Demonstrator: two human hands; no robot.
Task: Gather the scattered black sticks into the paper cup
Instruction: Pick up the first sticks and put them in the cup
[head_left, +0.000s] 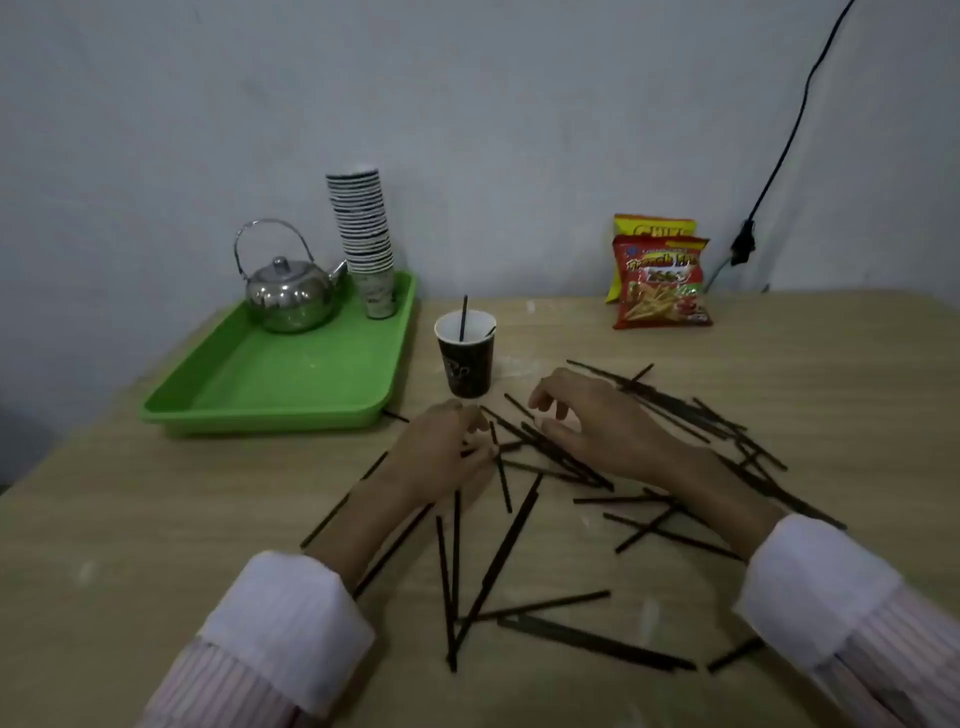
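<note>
A dark paper cup (466, 358) with a white inside stands upright on the wooden table, and one black stick (462, 318) stands in it. Several black sticks (498, 561) lie scattered and crossed over the table in front of the cup and to its right. My left hand (441, 457) rests palm down just below the cup, its fingertips pinched together on a short black stick (501, 475). To the right of the cup, my right hand (592, 421) hovers over a bundle of sticks (675, 405) with its fingers curved and apart, holding nothing.
A green tray (291, 384) at the left holds a steel kettle (291, 296) and a tall stack of paper cups (366, 244). Two snack bags (657, 280) lean on the wall at the back right. A black cable (779, 161) hangs down the wall.
</note>
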